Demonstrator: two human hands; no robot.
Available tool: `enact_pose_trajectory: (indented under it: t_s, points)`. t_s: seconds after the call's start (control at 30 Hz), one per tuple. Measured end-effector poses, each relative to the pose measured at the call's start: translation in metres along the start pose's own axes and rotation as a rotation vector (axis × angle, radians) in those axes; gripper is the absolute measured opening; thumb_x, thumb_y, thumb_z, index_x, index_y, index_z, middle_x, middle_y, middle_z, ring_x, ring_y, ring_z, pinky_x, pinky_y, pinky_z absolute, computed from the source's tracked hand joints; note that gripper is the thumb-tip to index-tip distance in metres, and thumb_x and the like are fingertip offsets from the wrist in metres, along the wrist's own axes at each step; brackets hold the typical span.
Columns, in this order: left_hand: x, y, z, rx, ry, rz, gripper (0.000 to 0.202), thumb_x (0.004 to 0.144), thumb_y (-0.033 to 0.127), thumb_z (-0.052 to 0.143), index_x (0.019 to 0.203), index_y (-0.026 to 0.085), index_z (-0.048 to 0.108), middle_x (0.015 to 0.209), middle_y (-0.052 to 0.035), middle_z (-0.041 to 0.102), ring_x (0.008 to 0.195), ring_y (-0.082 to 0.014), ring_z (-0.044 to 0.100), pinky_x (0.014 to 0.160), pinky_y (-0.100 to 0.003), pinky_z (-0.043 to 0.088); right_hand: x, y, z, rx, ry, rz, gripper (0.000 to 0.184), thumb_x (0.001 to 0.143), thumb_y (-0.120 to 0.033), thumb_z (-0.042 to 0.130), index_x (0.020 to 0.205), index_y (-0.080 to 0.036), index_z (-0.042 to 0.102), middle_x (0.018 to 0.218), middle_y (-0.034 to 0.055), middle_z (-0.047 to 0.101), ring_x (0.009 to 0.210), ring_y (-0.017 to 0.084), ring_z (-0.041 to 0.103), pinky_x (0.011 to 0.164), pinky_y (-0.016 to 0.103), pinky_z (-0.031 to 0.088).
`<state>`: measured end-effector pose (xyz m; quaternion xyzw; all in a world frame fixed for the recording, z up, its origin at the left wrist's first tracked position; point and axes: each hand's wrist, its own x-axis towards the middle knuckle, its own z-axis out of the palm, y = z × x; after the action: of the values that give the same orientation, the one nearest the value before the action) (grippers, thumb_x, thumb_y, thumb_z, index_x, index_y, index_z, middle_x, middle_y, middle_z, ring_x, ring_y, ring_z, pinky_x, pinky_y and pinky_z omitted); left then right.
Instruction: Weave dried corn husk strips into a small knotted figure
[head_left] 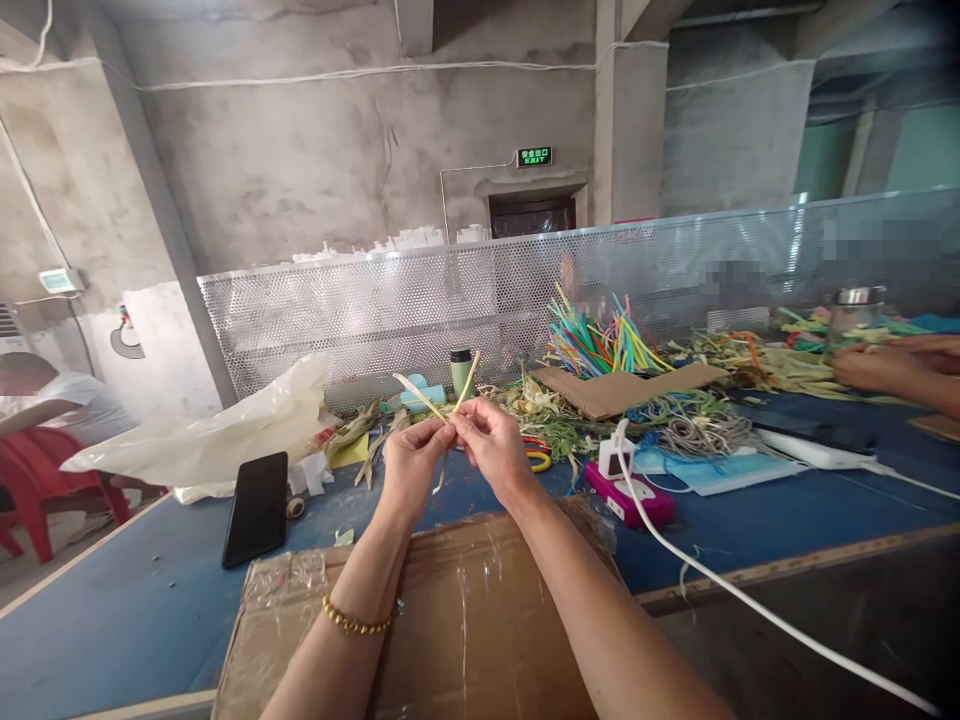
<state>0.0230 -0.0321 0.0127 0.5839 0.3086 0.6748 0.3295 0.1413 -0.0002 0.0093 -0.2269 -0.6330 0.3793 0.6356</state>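
My left hand (411, 462) and my right hand (491, 440) are raised together above a cardboard sheet (442, 620), fingertips pinched on thin pale yellow-green strips (459, 392). The strips cross between my fingers; two ends stick up and one hangs down. A gold bead bracelet (356, 622) circles my left wrist. Both hands are closed on the strips.
A black phone (256, 507) lies left on the blue table (112, 610). A pink box with a white charger and cable (628, 490) sits right. Colourful strips (596, 340), cardboard (626, 388), a perforated metal screen (480, 300) stand behind. Another person's hands (892, 365) work far right.
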Motion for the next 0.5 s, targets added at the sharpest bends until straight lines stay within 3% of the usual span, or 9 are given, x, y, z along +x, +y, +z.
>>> enact_pose_trajectory:
  t_s: [0.23,0.33,0.5]
  points:
    - [0.002,-0.009,-0.004,-0.005,-0.003,-0.071,0.032,0.072,0.045,0.080,0.067,0.014,0.074,0.062,-0.0028,0.063,0.058,-0.0116,0.049,0.056,-0.025,0.039,0.000,0.003,0.002,-0.031,0.017,0.025,0.024,0.080,-0.042,0.065,0.074,-0.021,0.057,0.053,-0.0053,0.055,0.038,0.008,0.039,0.037,0.021,0.027]
    - [0.002,-0.011,-0.005,-0.084,-0.056,-0.179,0.035,0.070,0.047,0.081,0.073,0.012,0.075,0.067,-0.0048,0.066,0.059,-0.0125,0.054,0.056,-0.025,0.041,0.000,0.003,0.002,-0.016,0.037,0.095,0.024,0.079,-0.043,0.065,0.075,-0.020,0.058,0.049,-0.0060,0.054,0.035,0.008,0.039,0.035,0.020,0.026]
    - [0.003,-0.011,0.000,-0.093,-0.053,-0.186,0.031,0.071,0.042,0.078,0.069,0.012,0.074,0.064,-0.0050,0.066,0.058,-0.0125,0.054,0.059,-0.026,0.043,-0.001,-0.001,0.002,-0.026,0.096,0.161,0.020,0.074,-0.039,0.066,0.071,-0.020,0.060,0.047,-0.0056,0.054,0.034,0.008,0.037,0.034,0.021,0.026]
